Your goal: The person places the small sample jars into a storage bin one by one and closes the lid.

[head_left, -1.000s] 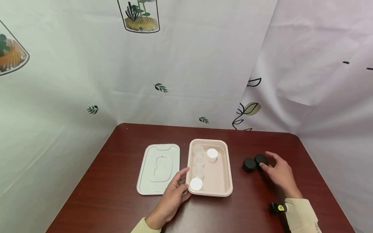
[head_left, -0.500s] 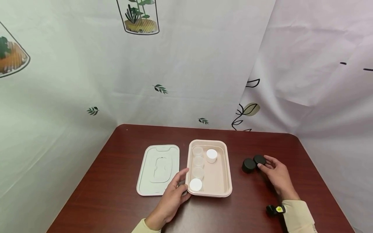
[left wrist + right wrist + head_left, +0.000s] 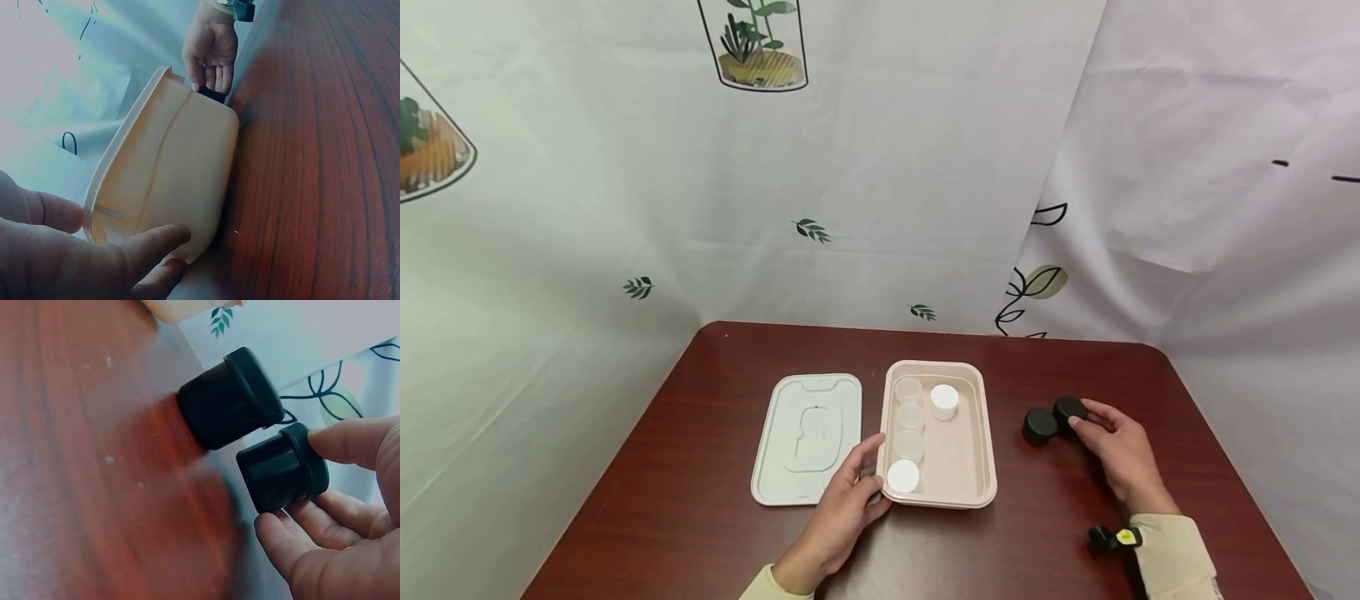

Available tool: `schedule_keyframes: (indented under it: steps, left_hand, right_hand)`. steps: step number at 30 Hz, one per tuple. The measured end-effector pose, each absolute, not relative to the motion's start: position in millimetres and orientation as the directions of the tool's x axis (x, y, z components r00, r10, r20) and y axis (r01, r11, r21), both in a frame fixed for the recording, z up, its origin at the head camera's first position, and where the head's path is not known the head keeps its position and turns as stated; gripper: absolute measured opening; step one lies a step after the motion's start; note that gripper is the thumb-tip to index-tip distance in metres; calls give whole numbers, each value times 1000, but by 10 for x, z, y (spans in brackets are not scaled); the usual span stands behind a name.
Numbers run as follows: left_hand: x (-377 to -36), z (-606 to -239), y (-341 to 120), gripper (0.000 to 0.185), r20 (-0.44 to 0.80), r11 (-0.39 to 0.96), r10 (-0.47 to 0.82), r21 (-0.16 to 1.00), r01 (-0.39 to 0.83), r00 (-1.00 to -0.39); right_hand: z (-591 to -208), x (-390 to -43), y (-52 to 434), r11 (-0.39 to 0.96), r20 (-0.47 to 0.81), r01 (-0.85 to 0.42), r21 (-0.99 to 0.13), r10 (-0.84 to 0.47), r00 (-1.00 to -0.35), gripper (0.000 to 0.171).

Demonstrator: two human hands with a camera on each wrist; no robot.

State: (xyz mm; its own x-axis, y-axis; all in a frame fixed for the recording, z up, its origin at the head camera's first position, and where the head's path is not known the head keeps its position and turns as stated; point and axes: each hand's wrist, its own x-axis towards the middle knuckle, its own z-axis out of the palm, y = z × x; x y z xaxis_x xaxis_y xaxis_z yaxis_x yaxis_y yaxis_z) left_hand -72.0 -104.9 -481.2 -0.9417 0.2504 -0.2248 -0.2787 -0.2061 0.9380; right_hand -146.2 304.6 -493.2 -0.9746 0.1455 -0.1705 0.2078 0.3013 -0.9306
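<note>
My left hand [image 3: 842, 504] grips the near left corner of a pale pink plastic tub [image 3: 958, 454]; in the left wrist view a digit lies at its rim [image 3: 103, 159], others against the outer wall. Inside the tub, a left-hand row holds several translucent round pots [image 3: 909, 417], with a white-topped pot [image 3: 903, 476] at the near end. Another white-topped pot [image 3: 944, 401] stands at the far middle. On the right, my right hand [image 3: 1120, 450] pinches a black screw-cap jar [image 3: 281, 469] between thumb and fingers. A second black jar [image 3: 228, 400] stands close beside it.
A flat pale rectangular lid [image 3: 808, 437] lies left of the tub on the dark red-brown table [image 3: 715, 500]. Behind the table hangs a white cloth [image 3: 880, 167] with plant prints. A black strap device [image 3: 1112, 538] is worn on my right wrist.
My right hand and the black jar in it have shifted only slightly. The left hand keeps its grip on the tub. The head view has tilted a little upward.
</note>
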Motion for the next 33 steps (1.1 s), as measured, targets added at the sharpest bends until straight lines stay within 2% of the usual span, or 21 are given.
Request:
schedule_keyframes:
  steps: [5,12,18,33]
  left_hand:
    - [-724,-4819,-1051,64,-224,-207,250,938,-278,-942]
    - [-722,-4811,-1044,64,-227,-207,251,937,-281,-941]
    - [-719,-4802,-1039,64,-230,-206,248,937,-283,-941]
    - [-721,-4807,-1037,64,-226,-207,244,938,-278,-943]
  right_hand:
    - [-4782,-1469,3033,275,-122,157,-948,142,-982,72]
    - [-4473,-1497,2887,390,-8,54,-919,120,-993,70]
    - [-4228,-1524,2626,404,28,-4,-915,54,-998,65]
    - [-4187,-1578,1868,443,22,-64,-894,-99,-995,56]
